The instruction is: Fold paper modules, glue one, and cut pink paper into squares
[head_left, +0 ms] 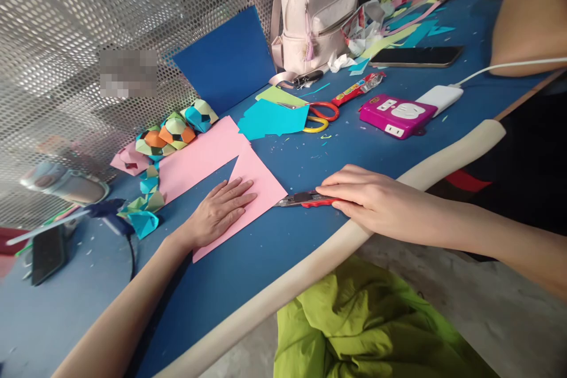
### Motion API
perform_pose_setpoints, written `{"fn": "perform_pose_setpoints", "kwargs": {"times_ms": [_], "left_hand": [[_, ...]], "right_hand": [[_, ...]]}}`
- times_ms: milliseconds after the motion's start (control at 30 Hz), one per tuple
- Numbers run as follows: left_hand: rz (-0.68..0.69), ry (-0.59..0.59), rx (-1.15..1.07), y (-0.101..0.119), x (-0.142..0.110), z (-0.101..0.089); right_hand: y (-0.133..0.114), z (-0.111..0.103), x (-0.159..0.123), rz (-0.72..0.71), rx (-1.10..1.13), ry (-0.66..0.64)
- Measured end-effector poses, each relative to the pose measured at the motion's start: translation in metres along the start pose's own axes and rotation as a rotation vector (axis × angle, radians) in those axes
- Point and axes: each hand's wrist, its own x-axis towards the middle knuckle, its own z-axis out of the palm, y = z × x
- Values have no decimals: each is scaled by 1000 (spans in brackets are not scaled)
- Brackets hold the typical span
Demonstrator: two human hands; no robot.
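Note:
My left hand lies flat with fingers stretched out on a folded pink paper sheet, pressing it onto the blue table. My right hand is closed over a red utility knife, whose blade tip touches the right corner of the pink sheet. A longer pink strip extends from under the sheet toward the back left.
Folded multicoloured paper pieces and a paper chain lie at the left. Cyan paper, scissors, a magenta power strip, a phone, a white backpack and a blue sheet sit behind. Another person's arm is far right.

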Motion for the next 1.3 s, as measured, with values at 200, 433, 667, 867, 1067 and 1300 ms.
{"fn": "perform_pose_setpoints", "kwargs": {"times_ms": [200,433,667,867,1067,1300], "left_hand": [[8,12,-13,0,1,0],[3,-6,-7,2,1,-1],[2,-5,-18,2,1,-1],[-2,-5,-26,2,2,-1],[16,8,-33,1,2,1],[6,8,-40,2,2,0]], "right_hand": [[-2,2,0,-16,3,5],[-3,6,2,-37,7,5],[-1,11,5,-113,-13,32],[-2,14,4,-90,-3,45],[-6,17,6,-104,12,35],[-9,23,9,-123,21,33]]}}
